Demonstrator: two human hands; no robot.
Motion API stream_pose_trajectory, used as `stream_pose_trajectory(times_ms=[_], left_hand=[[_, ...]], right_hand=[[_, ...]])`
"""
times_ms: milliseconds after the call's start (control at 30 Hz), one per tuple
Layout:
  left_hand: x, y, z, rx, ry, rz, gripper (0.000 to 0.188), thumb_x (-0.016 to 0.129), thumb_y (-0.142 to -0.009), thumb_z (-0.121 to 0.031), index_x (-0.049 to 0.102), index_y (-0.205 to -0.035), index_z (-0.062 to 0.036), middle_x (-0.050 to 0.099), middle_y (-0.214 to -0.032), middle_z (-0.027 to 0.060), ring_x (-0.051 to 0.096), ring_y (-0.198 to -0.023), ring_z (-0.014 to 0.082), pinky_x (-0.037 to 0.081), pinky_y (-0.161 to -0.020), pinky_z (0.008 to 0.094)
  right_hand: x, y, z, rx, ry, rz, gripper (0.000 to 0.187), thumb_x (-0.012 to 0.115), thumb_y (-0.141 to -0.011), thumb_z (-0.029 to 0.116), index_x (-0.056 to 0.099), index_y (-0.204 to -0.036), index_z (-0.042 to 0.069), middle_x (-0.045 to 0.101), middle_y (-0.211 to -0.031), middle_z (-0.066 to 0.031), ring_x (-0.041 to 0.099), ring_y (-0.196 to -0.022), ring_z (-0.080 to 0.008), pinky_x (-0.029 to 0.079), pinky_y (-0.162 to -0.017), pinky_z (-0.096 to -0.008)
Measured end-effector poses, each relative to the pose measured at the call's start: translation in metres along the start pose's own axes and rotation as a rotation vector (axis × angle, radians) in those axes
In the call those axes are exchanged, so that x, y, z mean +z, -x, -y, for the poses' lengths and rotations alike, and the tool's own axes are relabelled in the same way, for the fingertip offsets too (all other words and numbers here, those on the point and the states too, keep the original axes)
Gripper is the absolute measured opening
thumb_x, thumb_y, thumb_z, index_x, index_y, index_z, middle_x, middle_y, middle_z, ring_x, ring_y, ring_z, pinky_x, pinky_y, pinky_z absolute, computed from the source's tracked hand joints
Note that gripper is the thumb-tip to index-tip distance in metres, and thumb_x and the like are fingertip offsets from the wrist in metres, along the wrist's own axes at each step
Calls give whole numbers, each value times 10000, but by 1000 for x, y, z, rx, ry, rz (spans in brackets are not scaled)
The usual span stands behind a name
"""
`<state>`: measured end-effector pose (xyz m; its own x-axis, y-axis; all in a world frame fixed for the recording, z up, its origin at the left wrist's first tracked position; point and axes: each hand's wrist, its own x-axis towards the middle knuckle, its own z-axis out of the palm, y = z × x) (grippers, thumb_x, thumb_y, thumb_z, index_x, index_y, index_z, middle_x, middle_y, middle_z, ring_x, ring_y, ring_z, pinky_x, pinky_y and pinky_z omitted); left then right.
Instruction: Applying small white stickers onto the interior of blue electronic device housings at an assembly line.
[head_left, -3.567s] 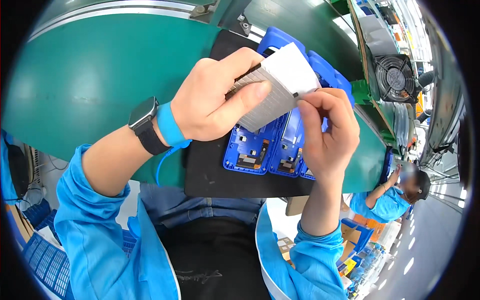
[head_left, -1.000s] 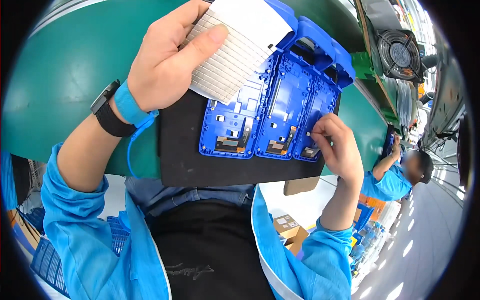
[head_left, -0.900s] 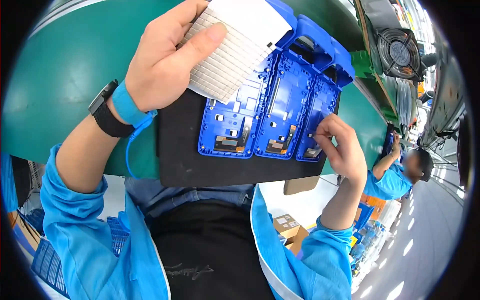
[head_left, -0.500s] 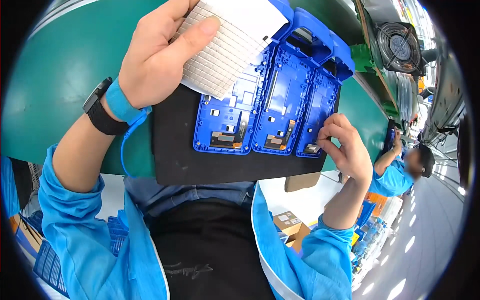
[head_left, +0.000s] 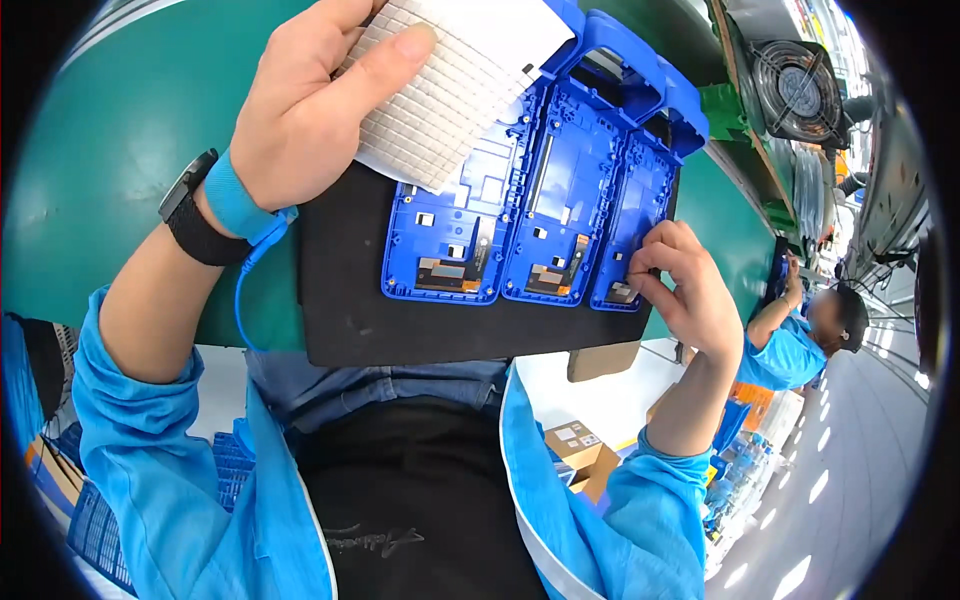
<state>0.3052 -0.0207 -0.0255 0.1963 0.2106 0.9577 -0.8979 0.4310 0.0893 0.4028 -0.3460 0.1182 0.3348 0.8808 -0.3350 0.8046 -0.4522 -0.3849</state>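
Gripped a sheet of small white square pads (head_left: 450, 90) in the left hand (head_left: 310, 120) — thumb laid flat across its face, fingers curled beneath, held above the upper end of the left blue frame (head_left: 450, 240). Wore a blue wrist strap (head_left: 235, 205) and a dark watch (head_left: 195, 225) on that arm.

Pinched the fingertips of the right hand (head_left: 690, 290) together at the right edge of the right blue frame (head_left: 632, 225), near its lower end; too small to tell whether a pad sat between them. Kept the three frames side by side, the middle blue frame (head_left: 560, 200) between and touching its neighbours, all on a black mat (head_left: 350, 310) over the green table (head_left: 110, 150).

Looked like the placing step: seating or pressing something small into the rightmost frame, with the sheet kept close as supply. Called next, by the look of it, for a steady fingertip press on that spot — then for a fine two-finger peel from the sheet without bending it.

Off to the right, well apart, a co-worker's blue sleeve (head_left: 790, 350) and a fan (head_left: 800, 85).
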Motion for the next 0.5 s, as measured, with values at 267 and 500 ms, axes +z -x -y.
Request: stream_pose_trajectory(times_ms=[267,500], left_hand=[[-7,2,4,69,-44,65,261,579,-1030,-170,536,-1184,35,649,-1046,41,583,-912,60,462,-810,219],[-8,5,4,54,8,52,263,580,-1030,-172,535,-1188,33,645,-1042,38,579,-902,58,458,-804,215]], right_hand=[[-2,1,0,21,-47,-55,137,734,-750,-49,667,-859,2,594,-933,-106,578,-889,-275,465,-775,-352],[9,-5,6,21,-116,-216,125,708,-794,-84,635,-874,-20,625,-870,-93,595,-761,-203,478,-698,-305]])
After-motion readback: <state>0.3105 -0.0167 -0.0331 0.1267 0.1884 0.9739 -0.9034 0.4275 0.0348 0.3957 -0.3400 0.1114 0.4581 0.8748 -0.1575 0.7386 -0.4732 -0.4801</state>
